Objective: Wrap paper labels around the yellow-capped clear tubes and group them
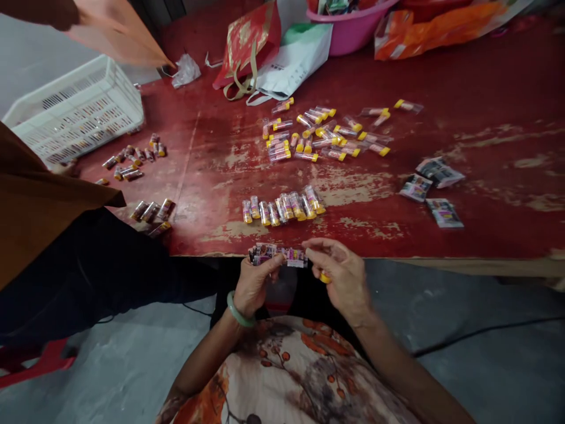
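Note:
My left hand (255, 284), with a green bangle on the wrist, pinches a strip of small printed labels (278, 256) at the near edge of the red table (485, 176). My right hand (342, 277) grips the strip's right end and also holds a small yellow-capped tube (325, 278) under its fingers. Just beyond my hands a row of filled tubes with yellow caps (285, 207) lies on the table. Farther back lies a loose heap of clear yellow-capped tubes (326, 132).
A person in brown and black sits at my left beside a white plastic basket (75, 109) and more tubes (132, 159). Label packets (435, 188) lie to the right. Bags (273, 50) and a pink basin (348, 26) stand at the back. A cable (485, 331) crosses the floor.

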